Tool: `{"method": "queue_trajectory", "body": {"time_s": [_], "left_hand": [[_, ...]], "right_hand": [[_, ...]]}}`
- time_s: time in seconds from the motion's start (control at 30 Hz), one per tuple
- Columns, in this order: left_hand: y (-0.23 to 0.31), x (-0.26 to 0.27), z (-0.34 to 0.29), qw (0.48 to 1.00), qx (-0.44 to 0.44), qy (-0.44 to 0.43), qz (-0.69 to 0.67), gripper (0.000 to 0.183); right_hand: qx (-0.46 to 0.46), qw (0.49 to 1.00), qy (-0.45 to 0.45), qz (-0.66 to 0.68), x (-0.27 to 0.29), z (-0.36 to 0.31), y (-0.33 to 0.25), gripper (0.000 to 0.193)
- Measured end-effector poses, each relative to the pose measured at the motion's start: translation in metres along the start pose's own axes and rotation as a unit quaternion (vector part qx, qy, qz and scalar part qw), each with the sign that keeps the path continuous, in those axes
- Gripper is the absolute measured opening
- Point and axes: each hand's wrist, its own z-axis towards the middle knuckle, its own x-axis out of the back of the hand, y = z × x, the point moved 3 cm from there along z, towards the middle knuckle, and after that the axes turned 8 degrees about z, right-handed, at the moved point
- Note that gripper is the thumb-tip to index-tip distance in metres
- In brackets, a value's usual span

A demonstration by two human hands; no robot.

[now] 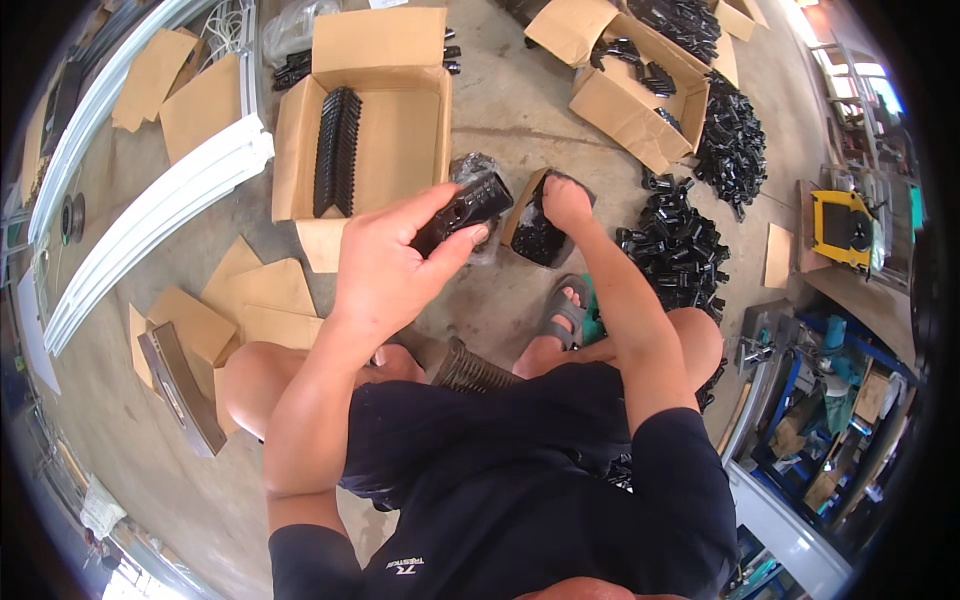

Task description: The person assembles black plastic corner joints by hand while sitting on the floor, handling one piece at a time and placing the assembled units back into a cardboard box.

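My left hand (385,255) is closed around a black plastic fitting (462,218), a blocky piece with round holes along one face. It is held up above the floor, tilted to the right. My right hand (567,203) is down in a small open cardboard box (519,222) between my feet, its fingers curled. Small black pieces (538,236) lie in that box, too fine to tell apart. Whatever the right fingertips hold is hidden. Clear crumpled plastic (487,250) lies on the floor behind the fitting.
A large open carton (408,150) ahead-left holds a neat row of black fittings (338,152). Another carton (630,118) stands ahead-right, with loose fittings (680,245) heaped beside it. Cardboard sheets (265,290) and white rails (160,220) lie left; a blue shelf (800,400) stands right.
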Motion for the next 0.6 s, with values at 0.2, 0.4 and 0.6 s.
{"method": "queue_trajectory", "body": {"time_s": [0.2, 0.4, 0.6], "left_hand": [[0.001, -0.011, -0.004, 0.980, -0.113, 0.040, 0.156, 0.033], [0.009, -0.019, -0.011, 0.963, -0.147, 0.036, 0.224, 0.036], [0.003, -0.027, -0.017, 0.945, -0.172, 0.054, 0.274, 0.034]], "right_hand": [[0.062, 0.951, 0.130, 0.272, 0.189, -0.020, -0.084, 0.017], [0.129, 0.883, 0.143, 0.428, 0.271, -0.124, -0.162, 0.011], [0.316, 0.878, 0.177, 0.314, 0.258, -0.152, -0.201, 0.017]]}}
